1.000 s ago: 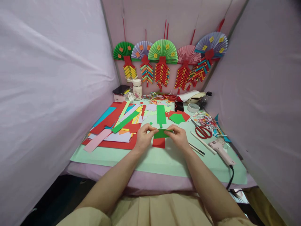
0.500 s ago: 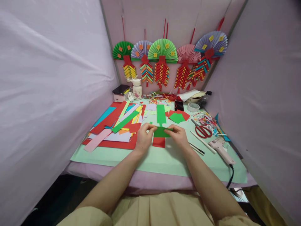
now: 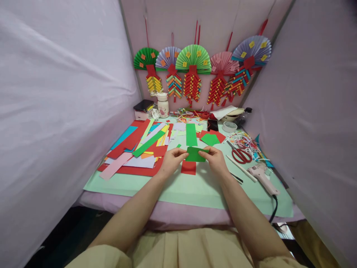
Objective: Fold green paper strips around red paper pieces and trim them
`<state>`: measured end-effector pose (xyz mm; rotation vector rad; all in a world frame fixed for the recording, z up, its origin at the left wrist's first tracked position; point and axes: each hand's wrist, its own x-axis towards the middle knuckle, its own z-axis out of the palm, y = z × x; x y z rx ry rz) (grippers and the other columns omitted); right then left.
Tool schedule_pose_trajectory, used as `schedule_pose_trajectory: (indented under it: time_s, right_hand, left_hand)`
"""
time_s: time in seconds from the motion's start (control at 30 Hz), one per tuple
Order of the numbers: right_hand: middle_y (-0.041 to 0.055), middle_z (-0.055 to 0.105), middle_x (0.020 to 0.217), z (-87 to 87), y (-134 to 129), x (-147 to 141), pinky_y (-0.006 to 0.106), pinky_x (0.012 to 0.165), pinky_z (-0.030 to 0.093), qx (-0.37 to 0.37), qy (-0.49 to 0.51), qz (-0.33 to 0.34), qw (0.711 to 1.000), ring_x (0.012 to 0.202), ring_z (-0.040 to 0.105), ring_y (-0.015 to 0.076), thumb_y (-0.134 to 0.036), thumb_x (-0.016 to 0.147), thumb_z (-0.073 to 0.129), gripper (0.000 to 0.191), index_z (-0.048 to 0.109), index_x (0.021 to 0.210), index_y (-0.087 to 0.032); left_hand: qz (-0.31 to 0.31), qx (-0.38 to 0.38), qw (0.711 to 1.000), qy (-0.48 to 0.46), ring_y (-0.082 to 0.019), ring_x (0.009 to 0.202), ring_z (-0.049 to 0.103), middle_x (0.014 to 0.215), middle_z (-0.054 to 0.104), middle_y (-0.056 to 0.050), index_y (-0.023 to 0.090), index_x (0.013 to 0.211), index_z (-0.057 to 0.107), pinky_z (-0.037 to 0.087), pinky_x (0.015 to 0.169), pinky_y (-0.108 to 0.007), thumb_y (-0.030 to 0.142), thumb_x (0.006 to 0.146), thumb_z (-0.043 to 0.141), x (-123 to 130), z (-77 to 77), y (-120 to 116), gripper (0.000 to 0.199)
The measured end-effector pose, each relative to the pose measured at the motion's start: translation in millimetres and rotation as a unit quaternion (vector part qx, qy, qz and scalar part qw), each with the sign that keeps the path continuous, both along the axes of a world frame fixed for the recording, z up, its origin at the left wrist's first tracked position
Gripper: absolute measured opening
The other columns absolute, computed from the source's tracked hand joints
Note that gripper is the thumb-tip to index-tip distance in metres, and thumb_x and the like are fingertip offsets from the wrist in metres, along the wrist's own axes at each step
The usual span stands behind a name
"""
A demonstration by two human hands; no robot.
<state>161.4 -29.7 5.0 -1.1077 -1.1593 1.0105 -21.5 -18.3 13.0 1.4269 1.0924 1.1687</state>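
Left hand (image 3: 173,161) and right hand (image 3: 216,160), fingertips closed, pinch the green card (image 3: 193,155), cut but seemingly unglued, near the red square (image 3: 188,169).

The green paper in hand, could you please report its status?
Left hand, right hand: pinching green paper at opposite ends. Red paper close below. Scissors off right.

The green card (image 3: 194,155) hides the top of the red square (image 3: 188,169), and the sleeves (image 3: 102,257) are cut off below.
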Motion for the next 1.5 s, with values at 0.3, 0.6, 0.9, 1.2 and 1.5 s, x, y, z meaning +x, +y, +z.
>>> schedule_pose_trajectory:
  time_s: [0.3, 0.6, 0.9, 1.2, 1.5]
  right_hand:
    - [-0.0035, 0.058, 0.061, -3.0, 1.6, -0.1, 0.027, 0.06, 0.04, -0.003, 0.007, -0.003, 1.0, 0.058, 0.049, 0.0122, -0.04, 0.062, 0.077, 0.026, 0.061, 0.063, -0.019]
    - [-0.0028, 0.059, 0.06, -2.0, 0.0, -0.9, 0.027, 0.059, 0.04, -0.025, 0.014, 0.034, 0.999, 0.058, 0.051, 0.0125, -0.039, 0.061, 0.078, 0.025, 0.063, 0.065, -0.019]
    - [-0.003, 0.055, 0.057, 0.6, -1.6, -2.1, 0.026, 0.056, 0.037, -0.013, -0.008, 0.028, 1.0, 0.056, 0.045, 0.0115, -0.039, 0.064, 0.076, 0.026, 0.06, 0.063, -0.018]
    - [-0.0033, 0.053, 0.057, 1.1, -2.7, -2.5, 0.026, 0.056, 0.036, -0.017, -0.005, 0.028, 0.999, 0.055, 0.044, 0.011, -0.04, 0.064, 0.076, 0.027, 0.06, 0.063, -0.018]
    - [-0.0034, 0.054, 0.057, 1.7, -3.5, -4.4, 0.026, 0.056, 0.036, -0.023, 0.007, 0.031, 0.999, 0.055, 0.044, 0.0112, -0.042, 0.062, 0.077, 0.03, 0.059, 0.062, -0.018]
  left_hand:
    - [-0.001, 0.022, 0.999, -0.027, -0.011, 0.064, 0.053, 0.066, 0.059, 0.002, 0.016, 0.068, 0.059, 0.042, 0.063, -0.024, 0.032, 0.07, 0.071, 1.3, -9.9, 5.4, 0.02]
    - [-0.037, -0.009, 0.999, -0.038, -0.015, 0.073, 0.059, 0.079, 0.066, -0.002, 0.016, 0.081, 0.067, 0.047, 0.07, -0.028, 0.036, 0.066, 0.075, 1.7, -4.9, 3.0, 0.026]
    - [0.025, -0.007, 0.999, -0.018, -0.016, 0.065, 0.06, 0.068, 0.067, -0.002, 0.016, 0.077, 0.073, 0.047, 0.065, -0.028, 0.037, 0.068, 0.072, 0.2, -9.7, 6.8, 0.023]
    - [0.078, 0.047, 0.995, 0.026, -0.016, 0.068, 0.061, 0.068, 0.068, -0.001, 0.017, 0.071, 0.07, 0.046, 0.065, -0.028, 0.036, 0.069, 0.072, 2.0, -6.5, 0.0, 0.019]
    - [0.025, 0.086, 0.996, 0.022, -0.011, 0.059, 0.047, 0.06, 0.051, 0.004, 0.018, 0.067, 0.056, 0.036, 0.058, -0.024, 0.034, 0.077, 0.064, 1.4, -6.4, 0.8, 0.021]
